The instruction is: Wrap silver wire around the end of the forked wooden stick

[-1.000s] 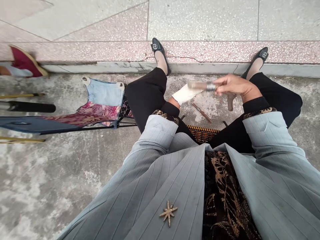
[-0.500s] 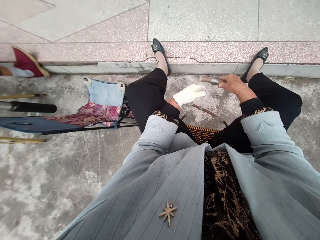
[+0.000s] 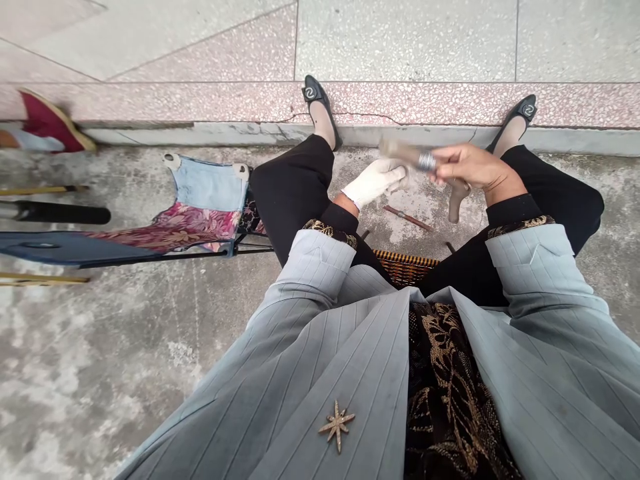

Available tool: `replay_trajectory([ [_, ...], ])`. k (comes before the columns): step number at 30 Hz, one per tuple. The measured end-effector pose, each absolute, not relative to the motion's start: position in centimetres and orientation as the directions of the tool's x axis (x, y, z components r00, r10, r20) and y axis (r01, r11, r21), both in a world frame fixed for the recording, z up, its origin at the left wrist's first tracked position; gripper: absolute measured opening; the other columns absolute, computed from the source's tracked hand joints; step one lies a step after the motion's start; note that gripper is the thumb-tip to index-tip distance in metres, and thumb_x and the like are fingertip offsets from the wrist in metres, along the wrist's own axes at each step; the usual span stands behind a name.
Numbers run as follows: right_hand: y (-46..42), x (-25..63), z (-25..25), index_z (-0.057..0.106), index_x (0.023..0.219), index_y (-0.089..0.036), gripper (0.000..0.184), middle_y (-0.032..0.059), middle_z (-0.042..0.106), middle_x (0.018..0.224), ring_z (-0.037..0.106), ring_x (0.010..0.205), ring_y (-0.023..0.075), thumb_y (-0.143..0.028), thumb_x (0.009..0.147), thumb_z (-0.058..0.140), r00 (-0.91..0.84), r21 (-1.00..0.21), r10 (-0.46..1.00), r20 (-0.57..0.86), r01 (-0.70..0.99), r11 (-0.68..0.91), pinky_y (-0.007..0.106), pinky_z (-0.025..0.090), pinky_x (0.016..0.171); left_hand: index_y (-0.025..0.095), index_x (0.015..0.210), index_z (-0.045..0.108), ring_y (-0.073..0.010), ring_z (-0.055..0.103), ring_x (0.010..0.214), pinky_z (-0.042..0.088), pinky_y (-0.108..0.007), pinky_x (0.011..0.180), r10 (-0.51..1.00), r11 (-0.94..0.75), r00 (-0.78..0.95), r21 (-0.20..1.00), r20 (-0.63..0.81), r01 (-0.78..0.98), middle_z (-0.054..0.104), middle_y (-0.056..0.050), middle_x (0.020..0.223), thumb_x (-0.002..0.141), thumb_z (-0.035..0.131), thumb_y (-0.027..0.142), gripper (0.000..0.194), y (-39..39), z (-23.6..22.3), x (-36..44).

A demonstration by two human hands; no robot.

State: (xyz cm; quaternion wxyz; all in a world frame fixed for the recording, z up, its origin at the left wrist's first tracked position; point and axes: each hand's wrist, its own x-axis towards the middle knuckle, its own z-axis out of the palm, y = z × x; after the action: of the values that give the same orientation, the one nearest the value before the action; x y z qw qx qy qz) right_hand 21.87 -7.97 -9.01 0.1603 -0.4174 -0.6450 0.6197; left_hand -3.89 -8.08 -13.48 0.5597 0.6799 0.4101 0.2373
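Note:
My right hand (image 3: 473,167) is bare and closed round a pale wooden stick (image 3: 397,152) wound with silvery wire (image 3: 427,161). The far end of this stick is smeared by motion. Below the palm a brown, thick piece (image 3: 456,200) sticks out, perhaps part of the same stick. My left hand (image 3: 373,182) wears a white glove and is closed, its fingertips just below the stick. What those fingers hold, if anything, is too small to make out. A thin reddish-brown rod (image 3: 407,219) lies on the concrete between my knees.
The edge of a woven seat (image 3: 405,268) shows under me. To the left stands a folding chair (image 3: 200,220) with a blue and floral cloth. Beyond it are a black-ended pole (image 3: 67,213) and another person's red shoe (image 3: 53,123). A low step (image 3: 400,107) runs ahead.
The wire-wound stick has swung up and left, over the gloved hand. My right hand has turned, baring the brown piece below it. My left hand has shifted slightly left.

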Motion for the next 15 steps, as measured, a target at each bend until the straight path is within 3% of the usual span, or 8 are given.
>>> replay_trajectory([
  [2, -8.0, 21.8, -9.0, 0.077, 0.11, -0.023, 0.051, 0.0052, 0.072, 0.082, 0.063, 0.071, 0.0188, -0.064, 0.08, 0.075, -0.375, -0.962, 0.902, -0.214, 0.243, -0.128, 0.034, 0.055, 0.069, 0.014, 0.078, 0.059, -0.0055, 0.042, 0.05, 0.035, -0.019, 0.049, 0.762, 0.017, 0.623, 0.967, -0.177, 0.254, 0.052, 0.002, 0.063, 0.098, 0.058, 0.034, 0.029, -8.4, -13.2, -3.7],
  [6, -7.7, 21.6, -10.3, 0.074, 0.113, -0.022, 0.046, 0.0068, 0.068, 0.082, 0.064, 0.076, 0.0228, -0.059, 0.086, 0.071, -0.097, -0.885, 0.958, -0.269, 0.417, -0.207, 0.041, 0.056, 0.074, 0.014, 0.074, 0.059, -0.0045, 0.039, 0.048, 0.031, -0.019, 0.048, 0.65, 0.12, 0.72, 0.969, -0.241, 0.216, 0.052, 0.002, 0.061, 0.096, 0.06, 0.029, 0.027, -8.9, -12.6, -3.5],
  [10, -7.5, 21.3, -11.0, 0.076, 0.115, -0.017, 0.044, 0.0082, 0.069, 0.084, 0.066, 0.084, 0.0267, -0.05, 0.087, 0.071, -0.074, -0.693, 0.932, -0.354, 0.69, -0.209, 0.043, 0.054, 0.083, 0.014, 0.075, 0.059, -0.0053, 0.04, 0.049, 0.031, -0.02, 0.05, 0.647, 0.138, 0.712, 0.961, -0.271, 0.241, 0.05, 0.003, 0.059, 0.094, 0.06, 0.025, 0.021, -9.1, -12.6, -3.4],
  [15, -7.4, 21.2, -10.8, 0.08, 0.114, -0.022, 0.041, 0.0077, 0.075, 0.092, 0.066, 0.087, 0.0273, -0.045, 0.081, 0.076, -0.231, -0.466, 0.835, -0.499, 0.884, -0.034, 0.039, 0.05, 0.08, 0.014, 0.076, 0.062, -0.0072, 0.044, 0.054, 0.034, -0.021, 0.055, 0.672, -0.01, 0.694, 0.934, -0.258, 0.357, 0.053, 0.003, 0.061, 0.092, 0.058, 0.024, 0.019, -8.8, -12.3, -3.7],
])
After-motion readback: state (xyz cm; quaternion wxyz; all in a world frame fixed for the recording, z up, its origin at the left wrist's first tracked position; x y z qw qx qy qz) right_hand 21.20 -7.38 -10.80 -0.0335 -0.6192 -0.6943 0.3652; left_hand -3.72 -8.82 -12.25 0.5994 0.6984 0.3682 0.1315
